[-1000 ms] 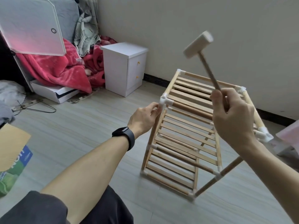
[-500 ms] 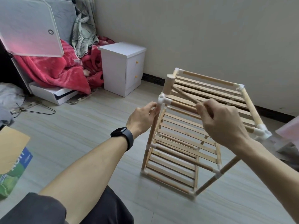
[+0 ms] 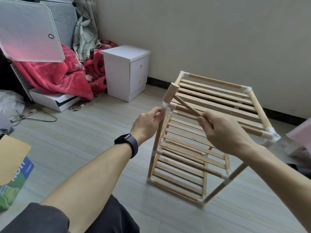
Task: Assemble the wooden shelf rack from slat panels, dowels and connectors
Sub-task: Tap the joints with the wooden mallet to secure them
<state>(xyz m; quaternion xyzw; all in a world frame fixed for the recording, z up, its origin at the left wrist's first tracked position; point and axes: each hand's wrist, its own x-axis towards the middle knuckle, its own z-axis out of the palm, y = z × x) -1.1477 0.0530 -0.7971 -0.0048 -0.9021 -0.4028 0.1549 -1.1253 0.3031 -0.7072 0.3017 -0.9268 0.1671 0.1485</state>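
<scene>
As the head camera looks down over both forearms, the wooden shelf rack (image 3: 210,132) is seen on the pale floor (image 3: 84,140) near the wall, tipped at an angle, with three slatted tiers visible and white fittings at the joints. At the near top corner, the white connector (image 3: 165,105) is met by the head of a wooden mallet (image 3: 172,92); contact looks made but cannot be confirmed. The mallet's thin handle is gripped by the right hand (image 3: 223,132), fingers curled round it, with the hand held over the middle tier. The post (image 3: 157,137) just below that connector is pinched between thumb and fingertips of the left hand (image 3: 146,125). A black watch (image 3: 127,143) is worn on that wrist. In the background, a cardboard box (image 3: 11,157) is cut off by the left edge and a wire hanger (image 3: 38,116) is laid on the floor. A red blanket (image 3: 55,76) is heaped partly behind a translucent panel (image 3: 28,31). A white cabinet (image 3: 125,71) with two drawers is set near the wall, well apart from the rack.
</scene>
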